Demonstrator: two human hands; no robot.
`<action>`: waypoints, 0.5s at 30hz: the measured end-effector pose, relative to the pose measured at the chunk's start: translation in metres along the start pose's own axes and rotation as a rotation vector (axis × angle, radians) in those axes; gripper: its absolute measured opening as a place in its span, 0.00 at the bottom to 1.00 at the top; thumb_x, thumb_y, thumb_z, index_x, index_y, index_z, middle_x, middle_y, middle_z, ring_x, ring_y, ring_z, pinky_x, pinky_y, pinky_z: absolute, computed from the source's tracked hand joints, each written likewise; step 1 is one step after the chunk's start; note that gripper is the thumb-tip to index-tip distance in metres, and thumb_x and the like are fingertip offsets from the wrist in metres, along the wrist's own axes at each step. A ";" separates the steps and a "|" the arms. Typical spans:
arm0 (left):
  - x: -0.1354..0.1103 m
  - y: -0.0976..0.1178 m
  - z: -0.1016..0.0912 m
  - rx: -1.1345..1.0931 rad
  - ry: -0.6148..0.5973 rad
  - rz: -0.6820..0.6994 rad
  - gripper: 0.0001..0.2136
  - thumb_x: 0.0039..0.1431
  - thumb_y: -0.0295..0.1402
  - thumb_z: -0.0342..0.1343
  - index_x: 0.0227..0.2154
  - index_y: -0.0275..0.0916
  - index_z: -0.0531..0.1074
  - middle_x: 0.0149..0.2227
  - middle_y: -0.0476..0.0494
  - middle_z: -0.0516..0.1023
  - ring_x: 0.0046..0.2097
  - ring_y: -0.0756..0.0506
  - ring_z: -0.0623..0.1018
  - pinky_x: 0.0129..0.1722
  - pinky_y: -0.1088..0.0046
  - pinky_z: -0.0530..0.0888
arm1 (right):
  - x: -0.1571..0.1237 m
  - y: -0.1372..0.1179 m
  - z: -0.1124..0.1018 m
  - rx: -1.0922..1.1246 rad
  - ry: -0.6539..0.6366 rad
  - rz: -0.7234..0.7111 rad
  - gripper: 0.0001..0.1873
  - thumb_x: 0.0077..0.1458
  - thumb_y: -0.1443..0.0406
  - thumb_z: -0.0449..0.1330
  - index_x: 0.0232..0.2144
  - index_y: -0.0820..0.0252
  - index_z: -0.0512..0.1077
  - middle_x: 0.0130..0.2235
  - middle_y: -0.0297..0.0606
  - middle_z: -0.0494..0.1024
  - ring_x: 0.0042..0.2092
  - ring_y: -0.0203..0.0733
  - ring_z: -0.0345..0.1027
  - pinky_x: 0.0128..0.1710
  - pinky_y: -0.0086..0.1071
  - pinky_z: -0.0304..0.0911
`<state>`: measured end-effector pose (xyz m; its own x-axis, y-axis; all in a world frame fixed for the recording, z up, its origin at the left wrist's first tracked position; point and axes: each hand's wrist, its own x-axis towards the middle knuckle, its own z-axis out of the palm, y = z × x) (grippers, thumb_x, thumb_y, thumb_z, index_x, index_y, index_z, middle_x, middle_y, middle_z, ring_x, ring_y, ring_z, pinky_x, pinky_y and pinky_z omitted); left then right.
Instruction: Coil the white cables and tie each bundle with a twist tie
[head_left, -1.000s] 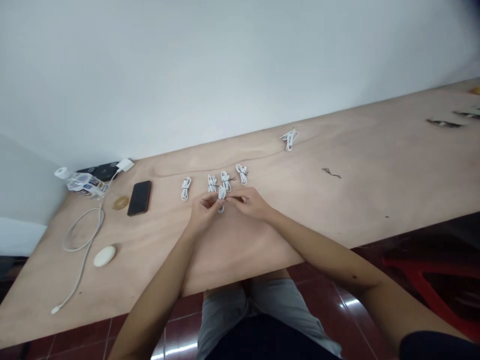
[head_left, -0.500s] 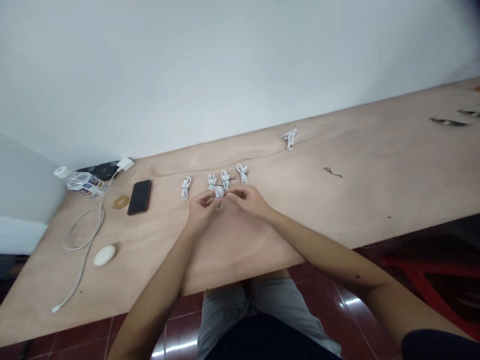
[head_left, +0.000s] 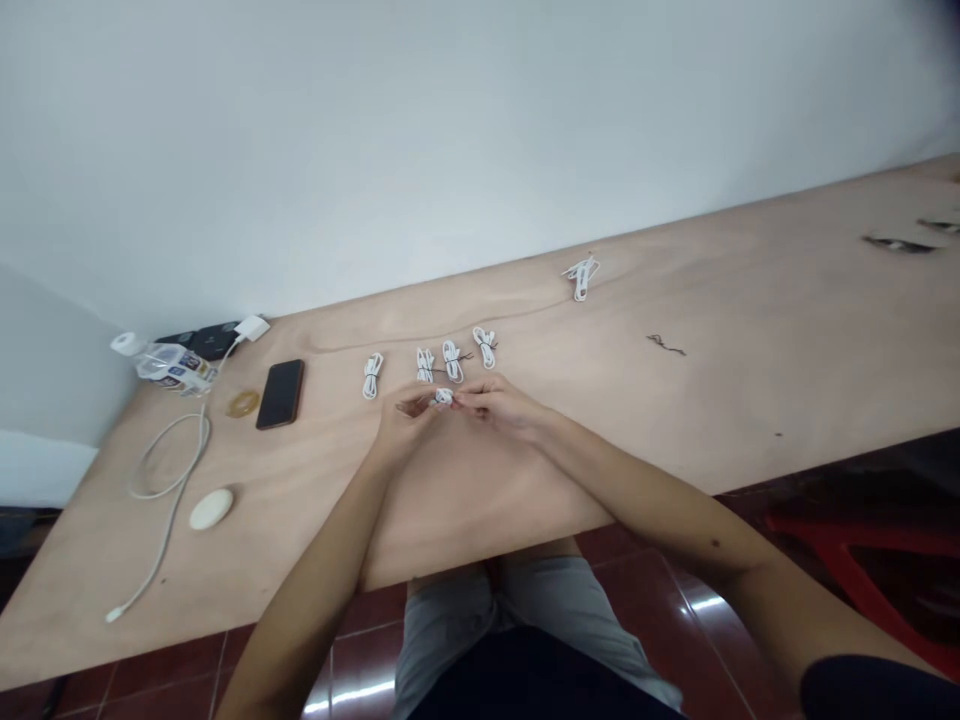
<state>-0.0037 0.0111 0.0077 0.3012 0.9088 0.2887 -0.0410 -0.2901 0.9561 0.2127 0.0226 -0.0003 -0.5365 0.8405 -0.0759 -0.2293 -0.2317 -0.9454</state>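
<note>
My left hand point(head_left: 403, 417) and my right hand point(head_left: 496, 404) meet over the middle of the wooden table point(head_left: 712, 380), fingers pinched together on a small coiled white cable point(head_left: 443, 396) held between them. Just beyond the hands lies a row of several coiled white cable bundles point(head_left: 452, 361), each bound with a dark tie; the leftmost bundle point(head_left: 371, 375) sits a little apart. Another white bundle point(head_left: 581, 274) lies farther back near the wall.
A black phone point(head_left: 280, 393), a roll of tape point(head_left: 242, 403), a plastic bottle point(head_left: 169, 362), a white charger with a long cable point(head_left: 166, 466) and a white oval object point(head_left: 210, 508) lie at the left. A loose dark tie point(head_left: 664, 345) lies to the right. Dark items point(head_left: 896, 242) sit far right.
The coiled cable between my fingers has turned from upright to a more compact, flat position. Both hands stayed in nearly the same place.
</note>
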 end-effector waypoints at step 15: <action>-0.004 -0.012 0.006 -0.091 0.155 -0.105 0.14 0.59 0.42 0.73 0.43 0.39 0.86 0.42 0.39 0.87 0.42 0.41 0.84 0.43 0.64 0.80 | -0.004 -0.003 -0.001 -0.761 0.186 -0.550 0.12 0.67 0.56 0.64 0.43 0.55 0.84 0.37 0.40 0.80 0.38 0.44 0.68 0.43 0.37 0.63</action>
<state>0.0013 0.0093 -0.0056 0.1583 0.9699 0.1848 -0.1052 -0.1695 0.9799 0.2161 0.0197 0.0026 -0.3581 0.8164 0.4531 0.2138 0.5441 -0.8113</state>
